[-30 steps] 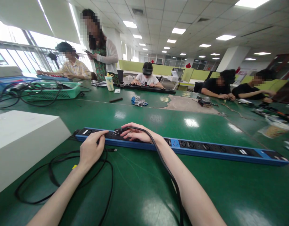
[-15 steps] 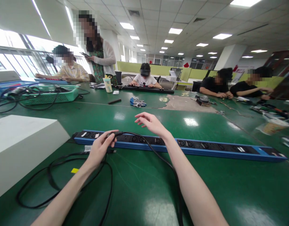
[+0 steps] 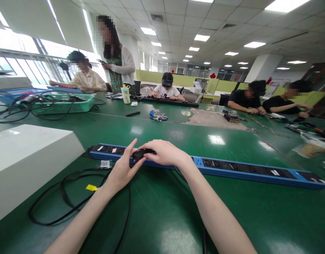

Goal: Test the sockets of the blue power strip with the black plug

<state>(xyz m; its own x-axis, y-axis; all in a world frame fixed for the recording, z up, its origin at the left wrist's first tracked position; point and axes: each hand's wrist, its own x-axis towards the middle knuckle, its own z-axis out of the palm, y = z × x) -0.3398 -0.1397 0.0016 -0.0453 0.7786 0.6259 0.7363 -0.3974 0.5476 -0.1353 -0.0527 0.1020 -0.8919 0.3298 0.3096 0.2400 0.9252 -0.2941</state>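
Note:
A long blue-and-black power strip lies across the green table, its row of sockets facing up. Over its left half, both hands meet at a black plug. My left hand has its thumb and fingers around the plug's left side, the index finger pointing up. From the right, my right hand pinches the plug's cable end, its fingertips partly hidden. A black cable comes out below my right hand and passes under the forearm. Whether the plug touches a socket is hidden.
A coiled black cable with a yellow tag lies at left, near a white box. Farther back are a green basket of cables, gloves and a cup. Several people are around the table.
My right hand has come down and left onto the plug beside my left hand, where it was raised and apart. My left hand has shifted slightly right. The view has turned a little.

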